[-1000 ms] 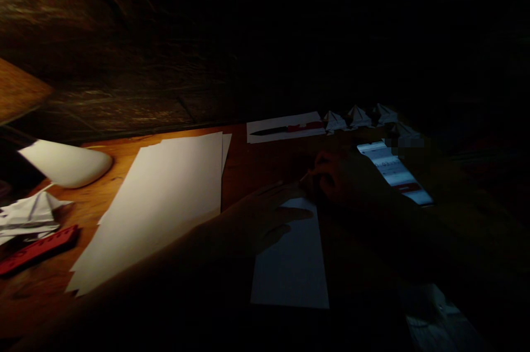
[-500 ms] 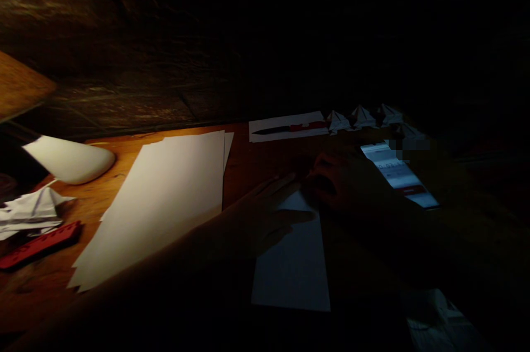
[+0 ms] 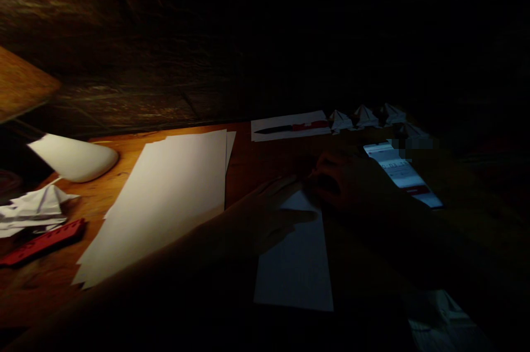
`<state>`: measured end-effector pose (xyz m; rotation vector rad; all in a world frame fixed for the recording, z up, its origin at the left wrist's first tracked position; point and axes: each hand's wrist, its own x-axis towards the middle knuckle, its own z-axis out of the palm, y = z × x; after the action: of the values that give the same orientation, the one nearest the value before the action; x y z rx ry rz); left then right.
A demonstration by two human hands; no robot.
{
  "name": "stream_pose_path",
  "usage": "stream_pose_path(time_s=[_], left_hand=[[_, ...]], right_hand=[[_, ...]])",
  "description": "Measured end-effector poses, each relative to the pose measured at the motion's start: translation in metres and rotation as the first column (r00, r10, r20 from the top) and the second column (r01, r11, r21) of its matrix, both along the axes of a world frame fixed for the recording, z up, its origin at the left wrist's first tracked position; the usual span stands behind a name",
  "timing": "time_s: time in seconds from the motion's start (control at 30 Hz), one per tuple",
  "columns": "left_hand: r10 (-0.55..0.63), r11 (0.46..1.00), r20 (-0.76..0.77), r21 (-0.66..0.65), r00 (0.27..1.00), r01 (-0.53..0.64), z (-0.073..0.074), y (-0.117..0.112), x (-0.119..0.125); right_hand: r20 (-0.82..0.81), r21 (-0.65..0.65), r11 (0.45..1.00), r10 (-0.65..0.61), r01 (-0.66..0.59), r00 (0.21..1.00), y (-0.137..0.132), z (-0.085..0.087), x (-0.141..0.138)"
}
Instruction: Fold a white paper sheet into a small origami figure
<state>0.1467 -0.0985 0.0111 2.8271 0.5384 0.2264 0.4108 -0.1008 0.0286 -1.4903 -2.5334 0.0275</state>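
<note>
My left hand (image 3: 265, 217) lies flat with its fingers spread on the upper end of a white paper strip (image 3: 295, 258). My right hand (image 3: 350, 181) is curled just beyond that strip's top corner, close to my left fingertips. The dark hides whatever its fingers may hold. A lit smartphone (image 3: 399, 172) lies to the right of my right hand, partly blurred at its top end. My left forearm hides the lower edge of a stack of white paper sheets (image 3: 165, 197).
The wooden table (image 3: 244, 167) runs along a dark wall. At its far side are a knife (image 3: 292, 128) on white paper and several folded paper models (image 3: 364, 117). At the left are a white lamp (image 3: 74, 158), folded paper (image 3: 31, 211) and a red ruler (image 3: 43, 241).
The whole scene has shifted slightly right in view. My hands stay at the top of the paper strip, and my right hand's fingers look slightly more curled.
</note>
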Motion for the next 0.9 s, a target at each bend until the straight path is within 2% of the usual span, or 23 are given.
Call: stream_pose_path(time_s=[0.27,0.6,0.9], left_hand=[[0.012,0.999,0.003,-0.031,1.000,-0.012,-0.002,0.001,0.000],[-0.023,0.999,-0.028,-0.048,0.999,0.022,0.004,0.008,0.003],[-0.031,1.000,-0.033,-0.006,0.999,0.031,0.009,0.007,0.006]], right_hand=[[0.009,-0.013,1.000,0.002,-0.002,1.000,0.000,0.000,0.001],[0.029,-0.034,0.999,0.014,-0.013,0.999,0.002,0.003,0.001],[0.053,-0.012,1.000,0.007,-0.006,0.999,-0.001,0.000,-0.001]])
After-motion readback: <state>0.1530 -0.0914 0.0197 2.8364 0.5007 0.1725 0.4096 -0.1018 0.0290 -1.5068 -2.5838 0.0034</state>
